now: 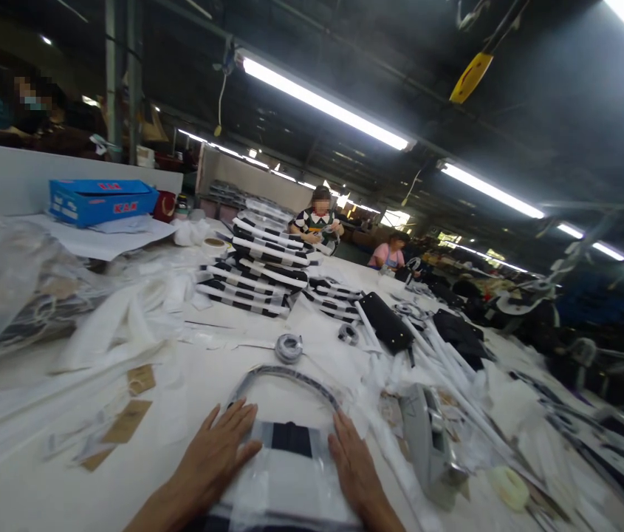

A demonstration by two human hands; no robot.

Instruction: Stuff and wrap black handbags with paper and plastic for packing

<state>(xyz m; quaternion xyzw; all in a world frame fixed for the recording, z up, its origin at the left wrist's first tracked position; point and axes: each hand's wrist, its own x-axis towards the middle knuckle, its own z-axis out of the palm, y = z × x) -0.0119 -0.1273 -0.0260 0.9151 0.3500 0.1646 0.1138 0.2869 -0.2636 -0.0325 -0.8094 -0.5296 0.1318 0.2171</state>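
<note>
A black-and-white bag in a clear plastic sleeve (289,473) lies flat on the white table (168,458) right in front of me, its curved handle (283,378) arching away from me. My left hand (217,452) rests flat on the sleeve's left edge, fingers stretched out. My right hand (353,465) lies flat along its right edge, fingers together and extended. Neither hand grips anything.
A stack of striped bags (261,270) stands mid-table, tape rolls (289,347) just beyond the handle. A tape dispenser (427,443) sits right of my hand. Crumpled plastic bags (7,288) and a blue box (101,199) are at left. Other people sit far along the table.
</note>
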